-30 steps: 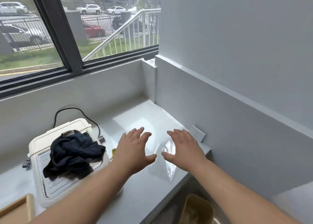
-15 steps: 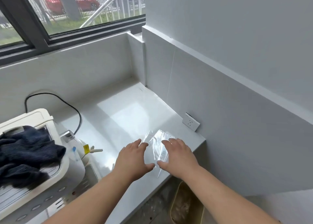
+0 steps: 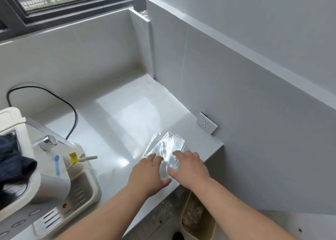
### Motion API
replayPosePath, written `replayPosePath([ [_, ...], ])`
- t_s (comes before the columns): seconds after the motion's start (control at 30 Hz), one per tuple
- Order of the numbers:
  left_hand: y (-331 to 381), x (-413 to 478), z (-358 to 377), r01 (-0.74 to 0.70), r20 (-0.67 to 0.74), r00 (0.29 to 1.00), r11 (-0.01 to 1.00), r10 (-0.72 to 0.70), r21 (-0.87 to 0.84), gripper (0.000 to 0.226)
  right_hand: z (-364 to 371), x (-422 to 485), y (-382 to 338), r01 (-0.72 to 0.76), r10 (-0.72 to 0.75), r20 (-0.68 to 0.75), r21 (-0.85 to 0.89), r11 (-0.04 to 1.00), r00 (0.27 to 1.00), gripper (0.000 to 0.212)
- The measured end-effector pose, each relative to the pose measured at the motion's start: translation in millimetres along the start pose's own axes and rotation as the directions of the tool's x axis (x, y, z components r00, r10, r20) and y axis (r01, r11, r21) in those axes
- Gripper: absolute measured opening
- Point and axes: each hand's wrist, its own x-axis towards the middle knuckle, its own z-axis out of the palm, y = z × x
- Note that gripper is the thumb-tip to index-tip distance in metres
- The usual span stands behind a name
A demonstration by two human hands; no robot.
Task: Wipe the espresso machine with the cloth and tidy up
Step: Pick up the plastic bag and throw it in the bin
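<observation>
While both hands lie palm-down on a clear plastic bag (image 3: pixel 166 149) near the counter's (image 3: pixel 116 116) right near corner, the cloth (image 3: pixel 12 159) stays far off to the left, draped in a dark blue heap on top of the espresso machine (image 3: pixel 45 181). The left hand (image 3: pixel 148 175) has its fingers spread flat on the bag's left side, thumb reaching right toward the other hand; it is unclenched and grips nothing. The right hand (image 3: pixel 189 167) presses the bag's right side the same way, fingers extended and loose, thumb tucked under toward the left thumb. The two thumbs sit just beside each other; whether either pinches the plastic cannot be told. The bag is crumpled and glossy, its far end sticking out beyond the fingertips toward the wall.

On the right wall, a white socket (image 3: pixel 207 125) sits just above the counter, near the bag but apart from it. The machine is cream-coloured, with a metal drip tray (image 3: pixel 76 199) at its near side, a steam wand (image 3: pixel 89 158) with a yellow tag poking right, and a black cord (image 3: pixel 54 98) looping behind it along the far wall. Below the counter edge, under the right forearm, stands a yellowish bin (image 3: pixel 200 219) with some crumpled material inside. A dark-framed window (image 3: pixel 72 9) runs along the far wall above the ledge.
</observation>
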Motion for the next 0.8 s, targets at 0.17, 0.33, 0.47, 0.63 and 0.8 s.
replayPosePath([
  [0.17, -1.0, 3.9, 5.6, 0.008, -0.002, 1.000, 1.000, -0.008, -0.003, 0.082, 6.1, 5.7, 4.2, -0.061, 0.061, -0.025, 0.000, 0.998, 0.998, 0.064],
  [0.33, -1.1, 5.3, 12.9, 0.003, 0.000, 1.000, 1.000, -0.003, 0.024, 0.084, 8.8, 8.8, 7.0, -0.085, 0.084, 0.007, 0.124, 0.989, 0.996, 0.063],
  [0.47, -0.8, 4.8, 19.9, -0.001, -0.019, 1.000, 0.999, 0.002, 0.045, 0.084, 10.6, 8.0, 5.9, -0.054, 0.047, 0.032, 0.329, 0.943, 0.998, 0.055],
  [0.63, 3.1, 4.9, 22.8, -0.002, -0.038, 0.999, 0.999, 0.003, 0.038, 0.074, 10.3, 6.2, 0.6, -0.058, 0.034, 0.060, 0.481, 0.875, 0.998, 0.053],
  [0.8, 8.3, 0.8, 20.4, 0.002, -0.100, 0.995, 0.999, 0.002, 0.032, 0.036, 6.0, -1.3, 0.6, -0.011, 0.004, 0.014, 0.545, 0.839, 1.000, 0.048],
])
